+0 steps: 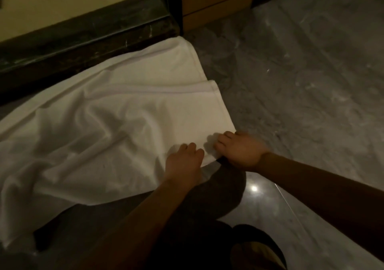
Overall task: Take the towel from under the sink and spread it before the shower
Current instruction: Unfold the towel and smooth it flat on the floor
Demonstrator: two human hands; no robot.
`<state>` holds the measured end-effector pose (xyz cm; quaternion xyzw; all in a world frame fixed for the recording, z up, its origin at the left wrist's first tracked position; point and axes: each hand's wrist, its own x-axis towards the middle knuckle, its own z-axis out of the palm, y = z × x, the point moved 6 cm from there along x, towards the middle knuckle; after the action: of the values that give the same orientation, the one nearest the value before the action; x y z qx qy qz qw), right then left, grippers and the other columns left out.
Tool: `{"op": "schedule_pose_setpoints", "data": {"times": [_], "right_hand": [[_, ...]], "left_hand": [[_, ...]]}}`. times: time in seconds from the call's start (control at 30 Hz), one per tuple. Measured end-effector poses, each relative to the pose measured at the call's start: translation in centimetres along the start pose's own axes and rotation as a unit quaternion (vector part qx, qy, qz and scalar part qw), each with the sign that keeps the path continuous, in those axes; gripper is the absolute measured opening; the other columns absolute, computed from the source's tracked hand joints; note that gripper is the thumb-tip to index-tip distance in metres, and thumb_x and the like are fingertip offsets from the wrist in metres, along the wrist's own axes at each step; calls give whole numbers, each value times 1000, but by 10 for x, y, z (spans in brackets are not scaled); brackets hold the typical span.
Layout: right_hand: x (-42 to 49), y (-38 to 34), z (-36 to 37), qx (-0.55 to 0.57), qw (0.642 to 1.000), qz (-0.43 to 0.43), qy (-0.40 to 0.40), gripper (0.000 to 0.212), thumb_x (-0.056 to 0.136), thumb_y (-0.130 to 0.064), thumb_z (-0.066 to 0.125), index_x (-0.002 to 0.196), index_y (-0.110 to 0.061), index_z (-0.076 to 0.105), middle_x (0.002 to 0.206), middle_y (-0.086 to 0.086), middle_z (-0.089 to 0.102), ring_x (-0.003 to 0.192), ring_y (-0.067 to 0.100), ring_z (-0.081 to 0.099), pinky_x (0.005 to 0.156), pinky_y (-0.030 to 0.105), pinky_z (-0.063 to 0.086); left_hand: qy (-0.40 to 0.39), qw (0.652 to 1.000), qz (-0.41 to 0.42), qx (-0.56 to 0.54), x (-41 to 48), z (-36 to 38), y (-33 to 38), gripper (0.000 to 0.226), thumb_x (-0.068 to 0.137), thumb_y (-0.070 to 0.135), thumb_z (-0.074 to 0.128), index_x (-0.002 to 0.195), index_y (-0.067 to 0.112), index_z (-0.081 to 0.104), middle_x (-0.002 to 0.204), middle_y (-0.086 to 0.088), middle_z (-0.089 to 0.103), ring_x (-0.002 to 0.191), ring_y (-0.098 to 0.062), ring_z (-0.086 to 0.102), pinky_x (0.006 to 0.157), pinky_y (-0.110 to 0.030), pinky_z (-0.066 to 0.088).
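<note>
Towel (108, 124) lay bumpy beside the dark step (83, 47), long way along it, and the left hand (184, 161) and right hand (241, 151) pinched its edge away from the step, right hand at the corner.

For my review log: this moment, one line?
white towel: rumpled on floor by dark curb | left hand: grips near edge | right hand: grips corner

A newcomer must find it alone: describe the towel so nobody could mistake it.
Start at the dark stone kerb bordering the grey marble floor. The towel lies on that floor beside the kerb, the left hand and the right hand holding its near right edge. It is the only white, rumpled cloth there, one end folded back on itself.
</note>
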<state>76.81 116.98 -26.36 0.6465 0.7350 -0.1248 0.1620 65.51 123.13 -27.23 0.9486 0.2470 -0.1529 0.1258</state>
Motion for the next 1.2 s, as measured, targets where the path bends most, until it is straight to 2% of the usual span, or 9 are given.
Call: {"op": "schedule_pose_setpoints", "data": {"times": [0.07, 0.17, 0.33, 0.5, 0.7, 0.83, 1.0, 1.07, 1.2], "right_hand": [[3, 1, 1, -7, 1000, -12, -4, 30, 69, -27, 77, 90, -12, 63, 87, 8, 65, 74, 24, 62, 56, 29, 44], [8, 8, 12, 4, 1000, -4, -26, 24, 86, -26, 57, 105, -11, 55, 106, 11, 60, 95, 29, 57, 67, 32, 35], [-6, 31, 23, -3, 996, 31, -81, 30, 87, -27, 51, 115, -18, 52, 118, 6, 55, 108, 26, 53, 77, 34, 40], [-30, 53, 37, -3, 991, 71, -115, 33, 86, -29, 50, 117, -19, 53, 120, 4, 53, 106, 24, 54, 81, 32, 45], [-52, 56, 44, 17, 993, 77, -88, 33, 83, -24, 49, 116, -23, 50, 118, 0, 53, 104, 22, 54, 77, 33, 44], [-53, 58, 36, 33, 997, 46, -56, 39, 82, -33, 56, 119, -25, 51, 115, -2, 55, 100, 21, 58, 73, 32, 47], [-26, 76, 5, 55, 996, 71, 23, 26, 73, -23, 47, 91, -13, 63, 90, 8, 62, 77, 32, 62, 59, 36, 49], [-4, 81, -11, 72, 992, 68, 73, 19, 68, -19, 53, 80, -9, 64, 79, 12, 62, 66, 34, 62, 51, 35, 48], [58, 96, -34, 80, 988, 85, 98, 22, 76, -17, 58, 95, -9, 62, 94, 15, 60, 83, 37, 59, 63, 40, 48]], "left_hand": [[-3, 1000, -7, -9, 3, 0, 5, 14, 88, 22, 53, 102, 19, 55, 105, -2, 54, 96, -19, 49, 69, -30, 43], [-6, 999, -23, -45, 8, 0, 11, 7, 87, 18, 54, 94, 19, 56, 98, -1, 57, 90, -18, 51, 69, -30, 44], [-8, 997, -10, -71, 15, 2, 40, 6, 88, 17, 55, 94, 19, 56, 97, -2, 57, 89, -20, 54, 66, -30, 40], [2, 996, 17, -92, 25, 1, 74, 9, 92, 14, 50, 98, 16, 56, 102, -5, 57, 95, -23, 55, 68, -31, 37], [-17, 992, 57, -108, 26, 6, 92, 8, 91, 15, 53, 99, 15, 57, 99, -5, 58, 93, -23, 56, 67, -30, 36], [-7, 989, 72, -132, 29, 3, 77, 23, 89, 36, 54, 102, 19, 57, 100, -3, 57, 92, -22, 55, 74, -35, 47], [67, 991, 11, -114, 50, -20, 21, 36, 86, 47, 49, 106, 18, 58, 106, -4, 58, 97, -24, 56, 78, -37, 49], [95, 991, -14, -90, 61, -32, -7, 36, 86, 46, 49, 109, 19, 57, 107, -3, 57, 99, -23, 55, 76, -37, 50], [129, 989, -62, -44, 77, -53, -60, 40, 85, 46, 50, 113, 19, 55, 109, -4, 57, 101, -23, 54, 75, -36, 49]]}}
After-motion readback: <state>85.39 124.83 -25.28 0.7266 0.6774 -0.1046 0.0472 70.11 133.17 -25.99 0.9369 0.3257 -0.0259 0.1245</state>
